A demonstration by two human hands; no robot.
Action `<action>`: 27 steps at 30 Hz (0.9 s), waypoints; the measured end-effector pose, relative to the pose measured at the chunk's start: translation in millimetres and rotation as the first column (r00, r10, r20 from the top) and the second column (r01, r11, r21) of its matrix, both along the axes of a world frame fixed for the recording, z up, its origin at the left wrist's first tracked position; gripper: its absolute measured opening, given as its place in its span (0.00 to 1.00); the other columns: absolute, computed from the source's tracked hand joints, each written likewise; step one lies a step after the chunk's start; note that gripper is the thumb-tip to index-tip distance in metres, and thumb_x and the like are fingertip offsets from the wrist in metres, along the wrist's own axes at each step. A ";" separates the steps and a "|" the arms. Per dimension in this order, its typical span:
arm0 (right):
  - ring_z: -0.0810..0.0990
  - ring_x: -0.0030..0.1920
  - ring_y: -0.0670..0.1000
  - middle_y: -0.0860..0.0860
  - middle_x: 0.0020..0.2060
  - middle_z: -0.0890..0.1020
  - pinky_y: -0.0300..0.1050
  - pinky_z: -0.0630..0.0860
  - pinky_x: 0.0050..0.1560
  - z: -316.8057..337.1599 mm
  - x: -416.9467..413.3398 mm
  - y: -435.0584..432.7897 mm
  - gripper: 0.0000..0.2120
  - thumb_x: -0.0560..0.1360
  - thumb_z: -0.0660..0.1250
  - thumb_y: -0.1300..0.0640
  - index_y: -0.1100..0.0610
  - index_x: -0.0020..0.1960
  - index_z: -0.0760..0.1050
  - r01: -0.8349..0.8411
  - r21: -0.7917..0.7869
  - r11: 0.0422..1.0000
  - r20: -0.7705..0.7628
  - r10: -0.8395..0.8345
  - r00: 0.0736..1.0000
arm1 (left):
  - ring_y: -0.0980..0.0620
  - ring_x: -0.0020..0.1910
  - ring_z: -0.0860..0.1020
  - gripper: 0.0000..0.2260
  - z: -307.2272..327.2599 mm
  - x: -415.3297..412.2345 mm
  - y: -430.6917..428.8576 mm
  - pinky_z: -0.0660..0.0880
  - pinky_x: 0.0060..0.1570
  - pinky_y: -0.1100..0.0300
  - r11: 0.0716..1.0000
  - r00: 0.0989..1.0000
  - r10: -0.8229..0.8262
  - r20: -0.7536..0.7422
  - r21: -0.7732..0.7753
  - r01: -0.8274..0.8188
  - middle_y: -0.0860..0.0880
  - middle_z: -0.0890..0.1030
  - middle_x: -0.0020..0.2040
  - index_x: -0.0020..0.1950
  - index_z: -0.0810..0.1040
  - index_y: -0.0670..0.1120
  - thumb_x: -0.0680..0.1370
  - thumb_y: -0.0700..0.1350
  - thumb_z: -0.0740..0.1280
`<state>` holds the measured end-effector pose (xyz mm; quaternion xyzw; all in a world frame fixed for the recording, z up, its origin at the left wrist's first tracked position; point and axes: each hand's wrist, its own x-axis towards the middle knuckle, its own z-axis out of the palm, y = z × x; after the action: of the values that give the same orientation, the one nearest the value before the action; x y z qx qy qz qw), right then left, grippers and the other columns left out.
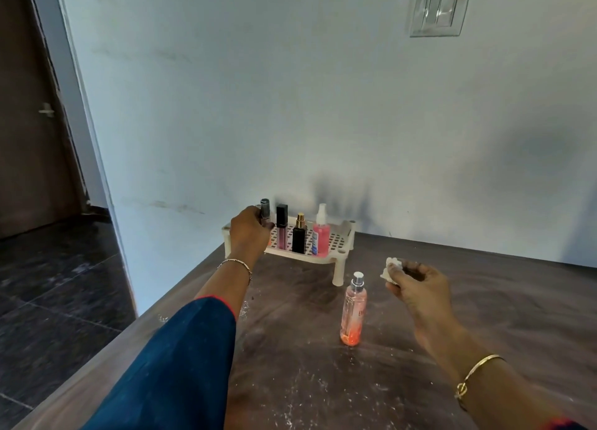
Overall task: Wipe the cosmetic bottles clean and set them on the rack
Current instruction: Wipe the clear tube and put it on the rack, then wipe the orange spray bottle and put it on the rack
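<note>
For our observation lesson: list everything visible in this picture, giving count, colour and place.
rack: 1, cream, back of table
tube: 1, grey cap, rack's left end
gloss: 1, pink, black cap, on rack
black bottle: 1, gold cap, on rack
pink spray: 1, pink, on rack
peach spray: 1, peach, table, before rack
wipe: 1, white, right hand
table: 1, dark brown, dusty
switch: 1, white, wall
door: 1, brown, far left
left hand: 1, grips tube
right hand: 1, pinches wipe
</note>
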<state>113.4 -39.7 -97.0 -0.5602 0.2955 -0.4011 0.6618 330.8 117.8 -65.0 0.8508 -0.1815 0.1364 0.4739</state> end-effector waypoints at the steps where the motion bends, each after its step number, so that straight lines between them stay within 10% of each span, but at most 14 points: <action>1: 0.81 0.49 0.51 0.56 0.48 0.81 0.39 0.78 0.43 -0.5 1.0 0.2 0.08 0.73 0.71 0.64 0.61 0.52 0.78 -0.004 -0.002 1.000 -0.002 0.004 1.000 | 0.42 0.55 0.78 0.10 -1.7 0.4 -0.4 0.65 0.45 0.62 1.000 1.000 0.001 0.003 0.019 -0.001 0.41 0.82 0.53 0.55 0.78 0.40 0.75 0.40 0.68; 19: 0.80 0.45 0.47 0.53 0.45 0.80 0.36 0.80 0.42 27.5 -31.2 20.2 0.07 0.73 0.70 0.64 0.60 0.51 0.77 -0.004 0.030 1.000 -0.008 0.005 1.000 | 0.50 0.52 0.79 0.14 21.4 -30.6 23.9 0.73 0.51 0.59 0.994 0.998 0.022 0.052 -0.106 -0.016 0.49 0.82 0.51 0.56 0.78 0.45 0.73 0.49 0.71; 27: 0.80 0.46 0.47 0.52 0.44 0.80 0.38 0.81 0.45 38.8 -69.6 42.0 0.06 0.73 0.70 0.65 0.61 0.49 0.77 0.006 0.053 0.999 0.011 -0.006 1.000 | 0.55 0.48 0.80 0.11 39.4 -121.9 8.3 0.77 0.52 0.56 0.855 0.855 -0.518 -0.031 -0.028 0.517 0.51 0.84 0.47 0.48 0.84 0.47 0.72 0.53 0.72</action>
<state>43.8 2.3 -58.2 -0.5393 0.3042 -0.3981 0.6768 208.9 126.0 -25.6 0.7686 -0.3932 -0.0100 0.5045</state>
